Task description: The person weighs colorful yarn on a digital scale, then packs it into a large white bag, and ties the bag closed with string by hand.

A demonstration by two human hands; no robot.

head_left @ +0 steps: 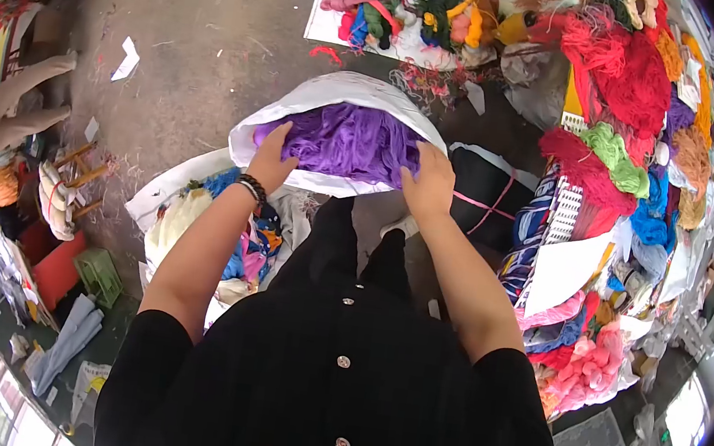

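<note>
A white sack (pixel 344 88) stands in front of me with its mouth wide open. Purple yarn (pixel 353 144) in loose skeins fills the opening. At the left of the mouth, my left hand (pixel 272 157) curls round the near rim, its fingers against the yarn. My right hand (pixel 430 183) grips the opposite side of the rim, thumb toward the yarn. Parts of the fingers on both hands are hidden against the sack and yarn. A beaded bracelet (pixel 252 186) circles my left wrist.
Another white sack (pixel 156 189) with mixed yarn stands left of my legs. A black bundle (pixel 487 193) tied with pink string lies at right. Colourful yarn (pixel 628 82) is heaped along the right side. More skeins lie on a white sheet (pixel 327 28) ahead. A wooden stool (pixel 79 167) stands left.
</note>
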